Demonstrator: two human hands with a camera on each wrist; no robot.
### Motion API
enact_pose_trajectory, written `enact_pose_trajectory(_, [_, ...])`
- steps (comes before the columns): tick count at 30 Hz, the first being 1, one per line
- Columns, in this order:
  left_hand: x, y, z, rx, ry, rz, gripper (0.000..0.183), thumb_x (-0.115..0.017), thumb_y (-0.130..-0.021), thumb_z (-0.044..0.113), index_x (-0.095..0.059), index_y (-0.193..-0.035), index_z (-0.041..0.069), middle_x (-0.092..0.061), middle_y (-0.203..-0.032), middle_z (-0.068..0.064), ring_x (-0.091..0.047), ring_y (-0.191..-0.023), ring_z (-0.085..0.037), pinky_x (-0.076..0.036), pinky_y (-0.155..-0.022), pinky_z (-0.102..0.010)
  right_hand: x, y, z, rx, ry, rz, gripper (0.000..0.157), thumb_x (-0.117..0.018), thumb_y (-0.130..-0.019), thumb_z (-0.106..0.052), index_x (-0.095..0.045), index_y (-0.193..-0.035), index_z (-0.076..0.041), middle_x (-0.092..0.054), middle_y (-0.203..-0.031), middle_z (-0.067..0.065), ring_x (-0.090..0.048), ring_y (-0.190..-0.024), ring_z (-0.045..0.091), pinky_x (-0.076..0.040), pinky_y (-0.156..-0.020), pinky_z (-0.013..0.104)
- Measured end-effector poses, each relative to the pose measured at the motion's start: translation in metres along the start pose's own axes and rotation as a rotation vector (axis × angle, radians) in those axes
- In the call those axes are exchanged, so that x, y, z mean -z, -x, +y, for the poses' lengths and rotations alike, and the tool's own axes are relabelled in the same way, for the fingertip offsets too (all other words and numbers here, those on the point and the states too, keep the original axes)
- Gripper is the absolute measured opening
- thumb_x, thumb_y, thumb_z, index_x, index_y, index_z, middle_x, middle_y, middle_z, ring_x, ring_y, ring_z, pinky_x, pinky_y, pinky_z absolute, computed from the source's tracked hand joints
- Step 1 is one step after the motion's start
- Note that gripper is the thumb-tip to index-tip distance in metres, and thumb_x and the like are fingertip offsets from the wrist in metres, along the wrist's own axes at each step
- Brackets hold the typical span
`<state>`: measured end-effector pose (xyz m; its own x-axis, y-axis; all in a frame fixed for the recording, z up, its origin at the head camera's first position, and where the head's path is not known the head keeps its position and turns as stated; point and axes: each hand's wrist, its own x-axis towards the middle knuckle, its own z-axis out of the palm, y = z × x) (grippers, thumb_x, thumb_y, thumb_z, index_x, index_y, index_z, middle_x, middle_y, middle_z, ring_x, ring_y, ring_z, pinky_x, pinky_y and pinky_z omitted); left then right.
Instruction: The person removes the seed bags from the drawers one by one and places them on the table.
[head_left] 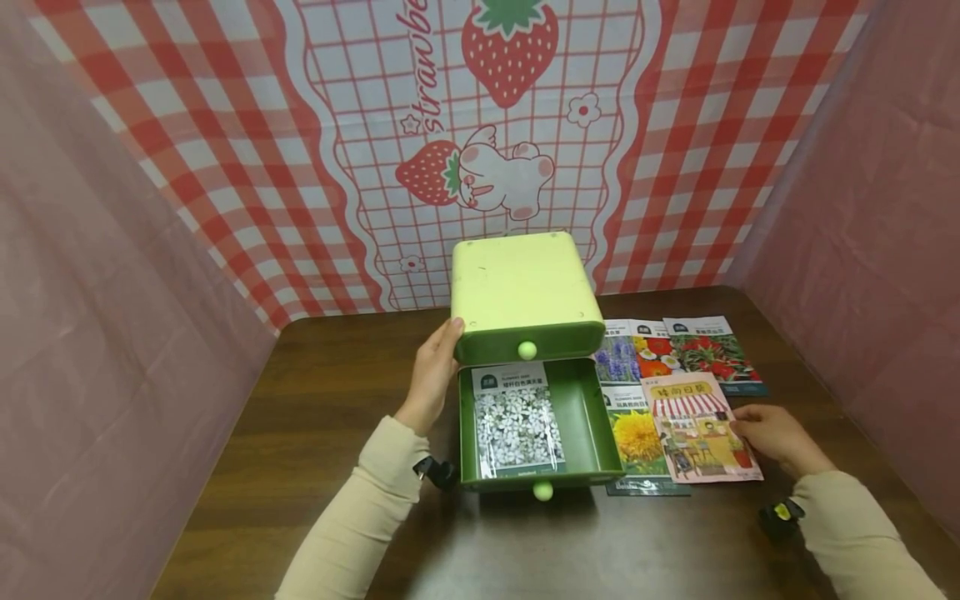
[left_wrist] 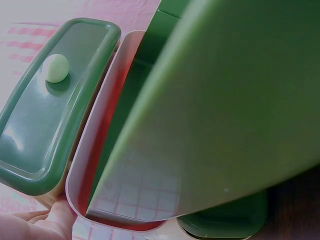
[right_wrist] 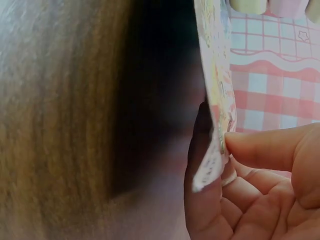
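My left hand (head_left: 429, 379) rests against the left side of a small drawer cabinet (head_left: 521, 279), its fingertips at the upper front corner. The cabinet has a pale yellow-green top and green drawers. Its lower drawer (head_left: 588, 417) is pulled out, and a white-flower seed packet (head_left: 519, 425) lies in its left part. The upper drawer (left_wrist: 57, 107), with a round knob, is closed. My right hand (head_left: 780, 433) pinches the right edge of a pink seed packet (head_left: 701, 429) with a striped awning picture. In the right wrist view, thumb and fingers hold the packet's edge, tilted up.
Right of the cabinet lie several seed packets: purple flowers (head_left: 617, 358), orange and red flowers (head_left: 654, 350), red flowers (head_left: 716, 354) and a yellow flower (head_left: 637, 437). The brown wooden table (head_left: 337, 392) meets a strawberry-patterned cloth (head_left: 360, 167) at the back. Pink cloth hangs at both sides.
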<state>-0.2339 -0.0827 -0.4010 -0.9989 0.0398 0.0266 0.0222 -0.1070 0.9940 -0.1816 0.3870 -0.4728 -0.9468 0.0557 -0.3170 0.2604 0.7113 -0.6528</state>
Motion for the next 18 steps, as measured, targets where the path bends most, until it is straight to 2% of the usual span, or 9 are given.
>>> enact_pose_trajectory(5, [0.0001, 0.0001, -0.0001, 0.000, 0.001, -0.006, 0.065, -0.050, -0.100, 0.048, -0.038, -0.150, 0.009, -0.043, -0.153, -0.008, -0.045, -0.138, -0.026, -0.037, -0.115, -0.048, -0.0024, 0.0000, -0.0018, 0.016, 0.034, 0.036, 0.039, -0.050, -0.096, -0.011, -0.052, -0.114, 0.024, -0.061, -0.091, 0.021, -0.054, -0.077, 0.019, -0.045, -0.062, 0.028])
enact_pose_trajectory(9, [0.0006, 0.0001, -0.0004, -0.001, 0.003, -0.006, 0.065, -0.050, -0.099, 0.048, -0.039, -0.150, 0.009, -0.043, -0.153, -0.008, -0.045, -0.137, -0.026, -0.037, -0.115, -0.048, -0.0048, 0.0006, -0.0021, 0.009, 0.066, 0.048, 0.034, -0.050, -0.094, -0.010, -0.057, -0.108, 0.021, -0.059, -0.078, 0.011, -0.052, -0.070, 0.018, -0.044, -0.058, 0.029])
enact_pose_trajectory(12, [0.0010, 0.0003, -0.0006, 0.001, 0.009, -0.005, 0.066, -0.051, -0.099, 0.048, -0.038, -0.150, 0.009, -0.042, -0.153, -0.008, -0.045, -0.138, -0.026, -0.037, -0.116, -0.048, -0.0050, 0.0008, -0.0024, 0.006, 0.100, 0.051, 0.032, -0.050, -0.094, -0.011, -0.061, -0.102, 0.017, -0.056, -0.071, 0.005, -0.051, -0.065, 0.017, -0.042, -0.056, 0.030])
enact_pose_trajectory(18, [0.0011, -0.0001, -0.0010, -0.003, 0.019, -0.004, 0.065, -0.052, -0.099, 0.048, -0.040, -0.150, 0.009, -0.045, -0.151, -0.008, -0.047, -0.135, -0.026, -0.038, -0.115, -0.047, -0.0032, 0.0027, -0.0027, 0.002, 0.178, 0.057, 0.028, -0.051, -0.092, -0.016, -0.065, -0.082, 0.005, -0.056, -0.066, 0.002, -0.050, -0.062, 0.017, -0.039, -0.055, 0.030])
